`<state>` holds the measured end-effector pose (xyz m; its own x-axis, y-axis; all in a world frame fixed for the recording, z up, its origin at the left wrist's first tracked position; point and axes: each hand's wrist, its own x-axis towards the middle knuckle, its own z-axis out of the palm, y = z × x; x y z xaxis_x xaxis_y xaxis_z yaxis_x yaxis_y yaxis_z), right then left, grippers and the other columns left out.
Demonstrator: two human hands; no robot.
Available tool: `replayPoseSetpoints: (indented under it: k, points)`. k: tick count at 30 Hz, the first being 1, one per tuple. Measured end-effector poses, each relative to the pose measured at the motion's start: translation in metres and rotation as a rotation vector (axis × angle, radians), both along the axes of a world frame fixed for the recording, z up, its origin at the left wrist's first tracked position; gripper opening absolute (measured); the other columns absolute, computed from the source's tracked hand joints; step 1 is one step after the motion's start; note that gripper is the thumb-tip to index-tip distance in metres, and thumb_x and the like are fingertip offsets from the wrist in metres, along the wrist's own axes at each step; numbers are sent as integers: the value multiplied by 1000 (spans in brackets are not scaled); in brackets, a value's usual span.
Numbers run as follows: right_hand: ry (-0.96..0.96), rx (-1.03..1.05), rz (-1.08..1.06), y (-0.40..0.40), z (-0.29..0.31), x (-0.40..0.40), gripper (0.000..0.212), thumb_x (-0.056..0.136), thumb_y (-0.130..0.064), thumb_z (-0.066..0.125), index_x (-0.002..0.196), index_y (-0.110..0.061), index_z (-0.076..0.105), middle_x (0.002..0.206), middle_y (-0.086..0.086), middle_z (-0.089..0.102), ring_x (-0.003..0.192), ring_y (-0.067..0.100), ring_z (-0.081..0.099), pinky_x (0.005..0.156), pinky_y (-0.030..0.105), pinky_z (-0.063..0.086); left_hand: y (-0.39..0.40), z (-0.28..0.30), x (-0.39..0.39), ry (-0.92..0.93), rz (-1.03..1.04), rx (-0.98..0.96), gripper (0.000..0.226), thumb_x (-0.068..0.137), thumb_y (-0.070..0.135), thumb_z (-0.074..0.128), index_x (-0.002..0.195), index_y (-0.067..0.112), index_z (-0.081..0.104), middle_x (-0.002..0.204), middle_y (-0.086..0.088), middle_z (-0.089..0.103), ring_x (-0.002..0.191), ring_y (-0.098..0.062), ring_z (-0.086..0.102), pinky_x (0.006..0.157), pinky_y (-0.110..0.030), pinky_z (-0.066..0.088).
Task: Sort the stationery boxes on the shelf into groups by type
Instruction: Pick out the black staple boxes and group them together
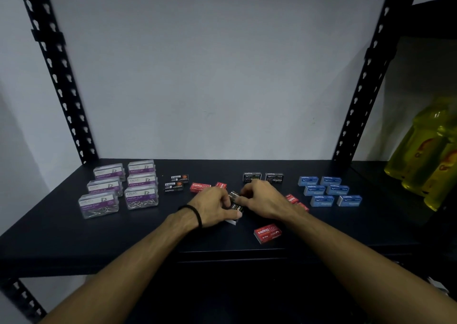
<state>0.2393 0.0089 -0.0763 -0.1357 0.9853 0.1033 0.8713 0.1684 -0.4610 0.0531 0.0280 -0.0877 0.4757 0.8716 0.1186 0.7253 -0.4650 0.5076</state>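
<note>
On the black shelf [74, 237], my left hand [212, 206] and my right hand [262, 200] meet at the middle over small black staple boxes [236, 201]. Both hands curl their fingers round these boxes; how many lie under them is hidden. Clear paper clip boxes [118, 187] with purple labels stand grouped at the left. Two small black boxes [175, 182] lie beside them. Two black staple boxes [263, 177] stand at the back. Blue staple boxes [326, 191] are grouped at the right. Red staple boxes lie scattered: one [267, 233] near the front, others [200, 187] behind my hands.
Black perforated uprights [61, 76] frame the shelf on both sides, with a white wall behind. Yellow bottles [425, 155] stand on the neighbouring shelf at the right. The shelf's front edge runs just below the front red box.
</note>
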Motion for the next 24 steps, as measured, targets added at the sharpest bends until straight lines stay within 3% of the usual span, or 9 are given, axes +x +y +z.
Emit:
replayPoseSetpoints:
  k: [4,11,15,24]
  points:
    - [9,-35,17,2,0,2,24,92,-40,64,93,-17,74,80,-7,69,74,6,64,65,27,51,0,4,0,37,-51,-33,29,73,49,76,76,21,69,71,8,65,63,-3,57,54,-20,44]
    - [28,-55,41,4,1,7,23,94,-34,63,108,-17,71,98,-5,69,85,5,61,70,21,46,4,12,-5,85,-104,-77,22,78,36,75,93,21,68,84,5,68,72,-7,61,64,-21,50]
    - [40,-61,41,5,-1,9,25,93,-33,65,113,-18,69,102,-7,68,89,5,60,74,22,43,4,12,-8,62,-133,-50,21,78,29,76,95,23,65,80,9,63,62,0,54,56,-14,40]
    - [60,-21,29,5,-4,12,15,88,-29,71,98,-26,60,89,-12,62,79,2,59,63,19,41,3,16,-11,6,-170,-75,25,76,22,79,97,21,66,79,11,58,59,2,51,55,-11,44]
